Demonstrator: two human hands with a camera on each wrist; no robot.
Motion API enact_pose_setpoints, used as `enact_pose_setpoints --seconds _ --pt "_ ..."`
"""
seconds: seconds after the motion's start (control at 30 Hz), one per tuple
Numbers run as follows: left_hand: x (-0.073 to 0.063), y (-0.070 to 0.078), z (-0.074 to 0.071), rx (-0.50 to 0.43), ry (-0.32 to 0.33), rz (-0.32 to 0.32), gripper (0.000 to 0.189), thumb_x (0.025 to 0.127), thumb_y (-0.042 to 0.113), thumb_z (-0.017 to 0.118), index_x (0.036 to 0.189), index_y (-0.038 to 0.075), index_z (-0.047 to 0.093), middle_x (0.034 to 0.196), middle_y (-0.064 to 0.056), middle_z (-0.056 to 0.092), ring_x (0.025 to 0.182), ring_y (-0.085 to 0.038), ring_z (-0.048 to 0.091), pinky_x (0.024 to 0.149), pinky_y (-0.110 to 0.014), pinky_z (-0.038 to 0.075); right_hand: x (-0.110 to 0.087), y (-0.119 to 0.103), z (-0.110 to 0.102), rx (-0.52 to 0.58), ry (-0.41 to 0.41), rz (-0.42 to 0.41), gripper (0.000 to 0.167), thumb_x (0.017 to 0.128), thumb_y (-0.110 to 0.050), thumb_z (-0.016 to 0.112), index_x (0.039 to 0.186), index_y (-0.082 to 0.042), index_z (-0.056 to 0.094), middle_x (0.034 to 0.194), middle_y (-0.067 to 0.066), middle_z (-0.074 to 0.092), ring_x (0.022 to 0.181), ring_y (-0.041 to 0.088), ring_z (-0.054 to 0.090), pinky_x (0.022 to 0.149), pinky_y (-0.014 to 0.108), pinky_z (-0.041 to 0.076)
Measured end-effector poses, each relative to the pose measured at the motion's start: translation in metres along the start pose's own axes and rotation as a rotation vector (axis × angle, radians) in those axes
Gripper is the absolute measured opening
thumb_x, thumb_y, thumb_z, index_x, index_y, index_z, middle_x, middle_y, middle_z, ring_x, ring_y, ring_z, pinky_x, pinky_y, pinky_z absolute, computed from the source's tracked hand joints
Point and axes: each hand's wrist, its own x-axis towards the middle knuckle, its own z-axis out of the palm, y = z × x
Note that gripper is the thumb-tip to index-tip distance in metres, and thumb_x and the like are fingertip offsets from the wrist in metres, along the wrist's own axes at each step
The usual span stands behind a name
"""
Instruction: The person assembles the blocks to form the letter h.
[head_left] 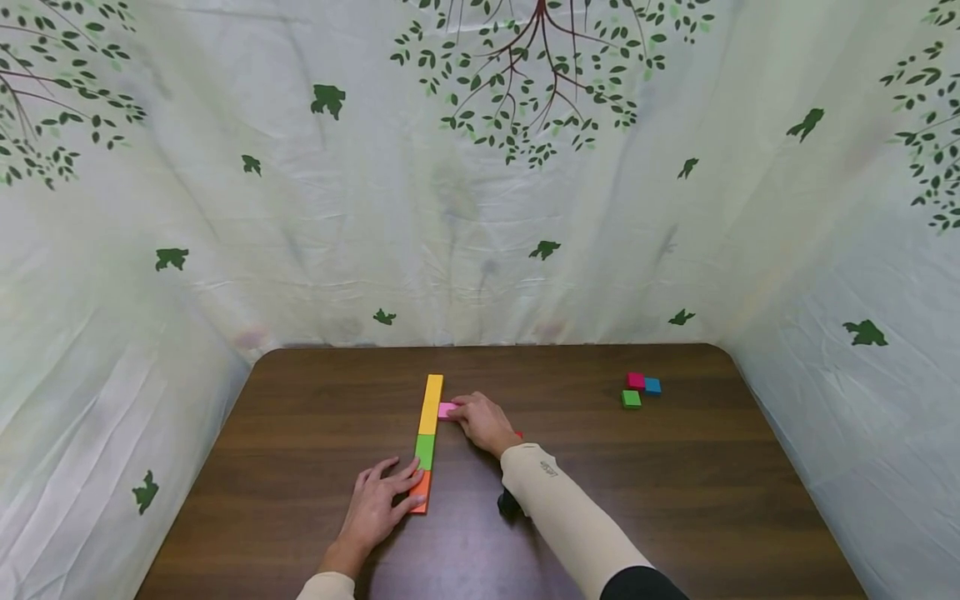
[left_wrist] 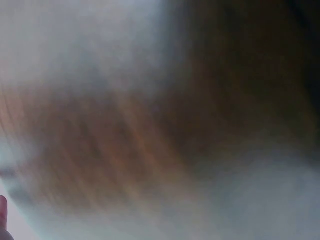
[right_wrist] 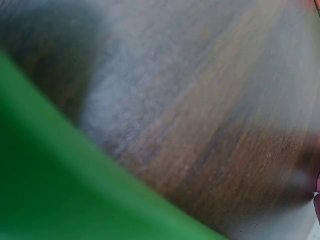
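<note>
The right hand (head_left: 483, 423) pinches the pink block (head_left: 446, 410) beside the yellow block (head_left: 431, 404), the left hand (head_left: 373, 507), fingers spread, touching the orange block (head_left: 423, 488): a placing step, I'd say, calling for squaring up before letting go.
</note>
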Motion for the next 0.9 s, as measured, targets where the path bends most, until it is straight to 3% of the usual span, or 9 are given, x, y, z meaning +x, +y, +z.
enact_pose_setpoints --seconds 0.27,0.53,0.77,0.9 --pt "0.0 -0.001 -0.001 -0.031 -0.03 -0.029 0.047 0.08 0.037 0.074 0.122 0.016 0.068 0.133 0.004 0.059 0.126 -0.035 0.047 0.098 -0.056 0.03 0.001 -0.003 -0.002 0.01 -0.007 0.005 0.023 0.095 -0.016 0.062 0.115 -0.021 0.073 0.125 -0.001 0.064 0.112 0.017 0.058 0.095 0.029 0.047" --pt "0.001 0.001 0.001 -0.014 -0.017 -0.012 0.046 0.08 0.036 0.074 0.121 0.015 0.069 0.132 0.003 0.06 0.125 -0.035 0.047 0.097 -0.056 0.031 -0.001 -0.001 -0.003 0.015 0.005 0.016 0.022 0.092 -0.017 0.066 0.112 -0.021 0.074 0.126 0.0 0.064 0.113 0.018 0.058 0.094 0.03 0.047" --pt "0.003 0.001 0.002 -0.016 -0.051 -0.043 0.047 0.082 0.039 0.072 0.122 0.016 0.068 0.133 0.004 0.059 0.127 -0.034 0.046 0.099 -0.057 0.03 0.0 0.009 -0.013 0.041 -0.027 0.108 0.028 0.092 -0.023 0.067 0.12 -0.02 0.071 0.133 0.002 0.058 0.123 0.02 0.052 0.102 0.034 0.042" --pt "0.002 0.0 0.002 -0.002 -0.04 -0.039 0.047 0.081 0.038 0.074 0.122 0.016 0.068 0.132 0.003 0.06 0.125 -0.034 0.047 0.097 -0.057 0.031 -0.005 0.025 -0.025 0.062 -0.004 0.171 0.032 0.091 -0.023 0.069 0.123 -0.019 0.068 0.134 0.004 0.056 0.125 0.022 0.05 0.102 0.036 0.041"
